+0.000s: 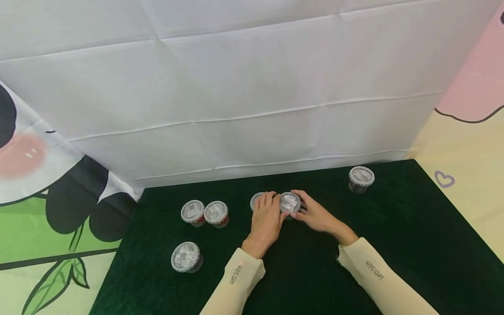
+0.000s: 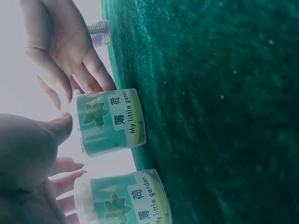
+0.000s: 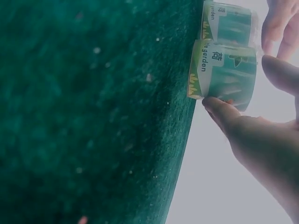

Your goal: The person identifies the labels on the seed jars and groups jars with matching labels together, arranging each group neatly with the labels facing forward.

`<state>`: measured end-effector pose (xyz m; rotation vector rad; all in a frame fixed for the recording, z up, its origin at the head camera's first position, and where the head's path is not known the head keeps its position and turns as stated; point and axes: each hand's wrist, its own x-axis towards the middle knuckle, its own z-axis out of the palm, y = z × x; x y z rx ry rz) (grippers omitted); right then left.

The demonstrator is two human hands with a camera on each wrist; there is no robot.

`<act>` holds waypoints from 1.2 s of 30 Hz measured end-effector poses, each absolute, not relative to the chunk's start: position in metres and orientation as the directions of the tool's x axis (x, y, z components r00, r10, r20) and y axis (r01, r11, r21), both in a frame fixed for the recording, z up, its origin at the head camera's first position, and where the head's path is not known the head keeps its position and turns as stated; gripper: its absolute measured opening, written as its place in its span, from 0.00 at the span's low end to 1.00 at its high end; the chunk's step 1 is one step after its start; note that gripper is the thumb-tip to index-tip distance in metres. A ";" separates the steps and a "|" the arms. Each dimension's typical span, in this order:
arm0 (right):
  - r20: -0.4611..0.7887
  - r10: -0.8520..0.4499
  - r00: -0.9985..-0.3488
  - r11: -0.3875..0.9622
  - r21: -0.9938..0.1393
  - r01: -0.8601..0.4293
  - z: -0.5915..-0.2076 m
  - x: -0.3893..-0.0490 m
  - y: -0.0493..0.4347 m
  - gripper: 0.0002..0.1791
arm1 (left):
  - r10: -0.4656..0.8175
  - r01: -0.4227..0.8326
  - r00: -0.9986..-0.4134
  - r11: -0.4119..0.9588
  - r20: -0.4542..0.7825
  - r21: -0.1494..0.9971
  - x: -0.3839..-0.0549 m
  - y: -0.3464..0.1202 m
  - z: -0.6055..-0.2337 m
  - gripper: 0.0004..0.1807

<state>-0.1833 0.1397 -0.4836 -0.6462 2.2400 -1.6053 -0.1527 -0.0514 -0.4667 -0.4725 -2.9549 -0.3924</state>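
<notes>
Two small lidded plastic tubs with green mint-leaf labels reading "My little garden" stand side by side on the dark green cloth. My left hand (image 1: 266, 221) lies over the left tub (image 2: 128, 200), fingers fairly straight across its lid. The left thumb reaches to the lid edge of the right tub (image 1: 289, 202). My right hand (image 1: 318, 214) holds that right tub from its right side, thumb at the front and fingers toward the back. In the right wrist view the right thumb (image 3: 222, 112) touches the label near the base. The left hand covers most of the left lid.
On the left side stand a pair of lidded tubs (image 1: 193, 211) with reddish labels and another tub (image 1: 187, 257) nearer the front. One more tub (image 1: 361, 178) stands at the back right. A white cloth wall (image 1: 252, 144) rises behind the green tabletop (image 1: 413, 245).
</notes>
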 end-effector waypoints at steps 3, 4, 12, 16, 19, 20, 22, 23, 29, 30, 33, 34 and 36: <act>0.000 -0.527 -0.850 0.279 -0.945 -0.172 -0.484 -0.184 0.140 0.37 | 0.278 0.310 -0.948 0.918 0.154 0.248 -0.152 -0.051 -0.465 0.30; -0.005 -0.526 -0.851 0.281 -0.945 -0.168 -0.484 -0.184 0.140 0.37 | 0.277 0.309 -0.948 0.918 0.153 0.250 -0.151 -0.051 -0.465 0.30; -0.019 -0.513 -0.858 0.295 -0.943 -0.155 -0.484 -0.183 0.139 0.38 | 0.280 0.315 -0.945 0.918 0.169 0.239 -0.150 -0.051 -0.464 0.30; -0.042 -0.493 -0.869 0.327 -0.935 -0.140 -0.483 -0.181 0.140 0.40 | 0.281 0.314 -0.946 0.917 0.163 0.246 -0.151 -0.051 -0.467 0.32; -0.042 -0.472 -0.881 0.351 -0.925 -0.144 -0.481 -0.177 0.142 0.42 | 0.282 0.322 -0.942 0.910 0.180 0.262 -0.149 -0.050 -0.467 0.33; -0.033 -0.466 -0.884 0.354 -0.923 -0.151 -0.480 -0.176 0.144 0.42 | 0.283 0.326 -0.941 0.906 0.188 0.269 -0.148 -0.049 -0.466 0.33; -0.008 -0.453 -0.891 0.354 -0.919 -0.172 -0.478 -0.173 0.148 0.41 | 0.286 0.336 -0.936 0.898 0.204 0.284 -0.146 -0.048 -0.465 0.33; 0.008 -0.448 -0.894 0.350 -0.918 -0.184 -0.477 -0.172 0.150 0.40 | 0.289 0.342 -0.934 0.893 0.210 0.293 -0.145 -0.046 -0.464 0.33; 0.050 -0.388 -0.920 0.342 -0.920 -0.194 -0.469 -0.164 0.168 0.37 | 0.322 0.388 -0.917 0.859 0.236 0.333 -0.140 -0.036 -0.457 0.33; 0.045 -0.375 -0.926 0.341 -0.922 -0.183 -0.468 -0.163 0.171 0.36 | 0.330 0.397 -0.913 0.851 0.239 0.344 -0.139 -0.034 -0.456 0.33; 0.020 -0.348 -0.937 0.350 -0.925 -0.149 -0.465 -0.159 0.181 0.36 | 0.348 0.414 -0.908 0.828 0.232 0.378 -0.137 -0.028 -0.455 0.33; 0.007 -0.337 -0.941 0.355 -0.925 -0.134 -0.464 -0.158 0.184 0.36 | 0.354 0.416 -0.908 0.822 0.225 0.389 -0.137 -0.026 -0.454 0.33; -0.015 -0.320 -0.947 0.366 -0.924 -0.109 -0.463 -0.155 0.190 0.36 | 0.363 0.425 -0.905 0.806 0.222 0.412 -0.136 -0.022 -0.454 0.33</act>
